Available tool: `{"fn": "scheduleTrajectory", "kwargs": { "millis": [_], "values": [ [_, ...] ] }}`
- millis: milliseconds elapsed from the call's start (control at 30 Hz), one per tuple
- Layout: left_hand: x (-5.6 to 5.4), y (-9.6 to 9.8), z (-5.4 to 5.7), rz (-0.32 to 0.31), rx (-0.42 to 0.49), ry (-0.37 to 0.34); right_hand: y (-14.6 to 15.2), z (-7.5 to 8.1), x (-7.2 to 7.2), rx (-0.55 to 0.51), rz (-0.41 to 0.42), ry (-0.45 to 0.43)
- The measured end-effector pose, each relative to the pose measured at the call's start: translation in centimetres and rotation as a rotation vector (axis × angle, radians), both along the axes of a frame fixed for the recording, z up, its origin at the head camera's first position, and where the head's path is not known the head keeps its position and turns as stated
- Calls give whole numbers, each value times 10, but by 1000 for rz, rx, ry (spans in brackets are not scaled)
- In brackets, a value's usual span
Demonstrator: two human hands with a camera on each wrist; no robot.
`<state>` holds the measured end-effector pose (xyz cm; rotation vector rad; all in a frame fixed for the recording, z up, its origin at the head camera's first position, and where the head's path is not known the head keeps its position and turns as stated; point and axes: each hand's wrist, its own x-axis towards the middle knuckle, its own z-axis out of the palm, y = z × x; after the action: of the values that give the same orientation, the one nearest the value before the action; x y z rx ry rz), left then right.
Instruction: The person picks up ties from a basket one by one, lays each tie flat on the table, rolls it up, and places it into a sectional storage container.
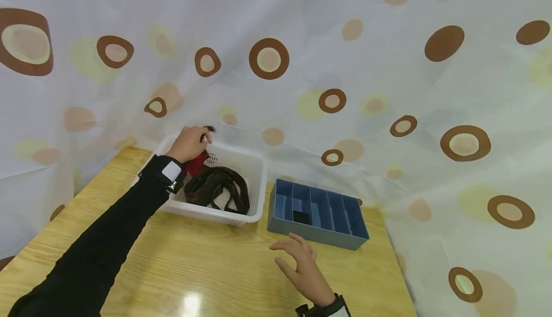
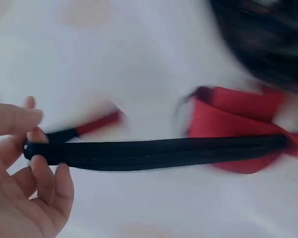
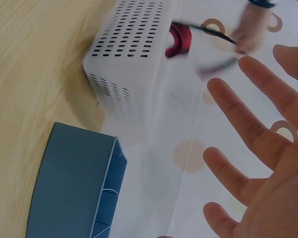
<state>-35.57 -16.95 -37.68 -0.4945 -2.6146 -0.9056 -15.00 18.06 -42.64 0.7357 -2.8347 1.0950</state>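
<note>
Black zipped strip (image 2: 154,153), one end pinched between the thumb and curled fingers of the left hand (image 1: 189,143), stretches over the white basket (image 1: 258,182) toward the red cloth (image 2: 238,114), though I can't tell whether the two are joined. I'd say a slow lift with a firm pinch suits it best, so nothing drags on the dark coiled belt (image 1: 207,187) lying in the basket. The right hand (image 1: 307,276), fingers loosely spread and holding nothing, hovers near the blue divided box (image 1: 319,239), free to steady the trailing length.
</note>
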Motion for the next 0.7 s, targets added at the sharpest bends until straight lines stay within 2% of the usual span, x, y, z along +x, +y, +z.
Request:
{"fn": "scheduleTrajectory", "kwargs": {
  "millis": [33,67,100,167,267,333,400,467,533,600,700],
  "values": [
    [23,16,26,-42,57,79,-1,1,-2,-3,-11,21],
    [40,30,45,-90,98,138,-3,3,-5,-5,-22,49],
    [48,41,56,-112,128,170,-6,4,-9,-5,-34,79],
    [68,60,74,-198,197,230,-12,7,-17,-12,-51,132],
    [99,83,93,-341,278,263,-24,10,-30,-65,-55,160],
    [117,96,101,-441,335,231,-32,12,-37,-136,-50,131],
    [133,108,105,-525,393,162,-41,13,-41,-211,-50,97],
    [144,116,106,-600,465,80,-49,14,-44,-253,-58,92],
    [152,123,103,-666,543,4,-55,12,-45,-272,-62,103],
    [156,126,99,-705,609,-45,-60,9,-45,-270,-60,135],
    [159,127,90,-707,675,-75,-63,7,-44,-271,-64,119]
  ]
}}
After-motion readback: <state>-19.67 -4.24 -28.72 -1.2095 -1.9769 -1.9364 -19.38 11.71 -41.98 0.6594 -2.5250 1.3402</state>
